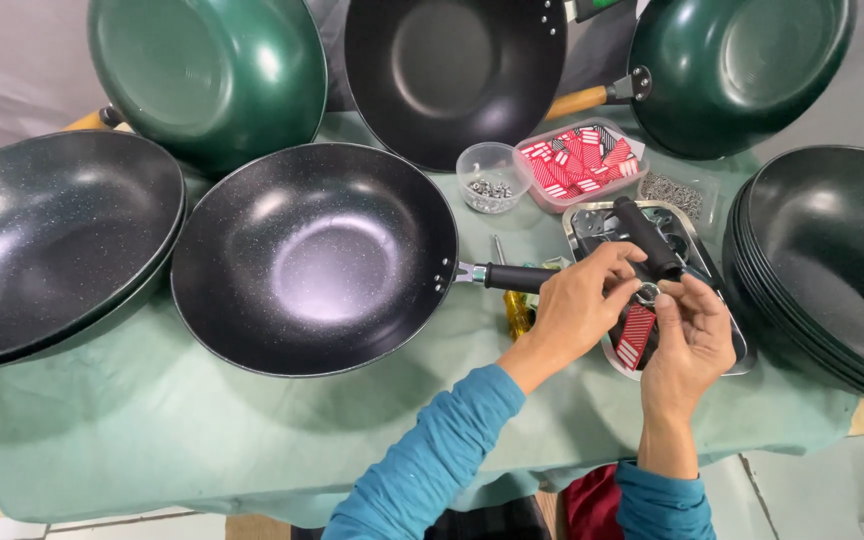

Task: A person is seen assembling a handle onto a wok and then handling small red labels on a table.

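Note:
A black speckled wok (314, 258) lies in the middle of the green cloth, its black handle (512, 276) pointing right. My left hand (580, 305) rests over the handle's end and pinches the lower end of a separate black handle (646, 238). My right hand (690, 338) meets it there, fingertips on a small metal ring (648, 293) at that handle's end, and a red-and-white striped tag (635, 337) hangs below. Both hands hover over a metal tray (732, 345).
Green woks (210, 75) (742, 65) and a black wok (452, 70) stand at the back. Stacked black woks sit at the left (52, 240) and right (832, 265). A cup of screws (492, 178), a tub of striped tags (582, 160) and a yellow screwdriver (515, 308) lie nearby.

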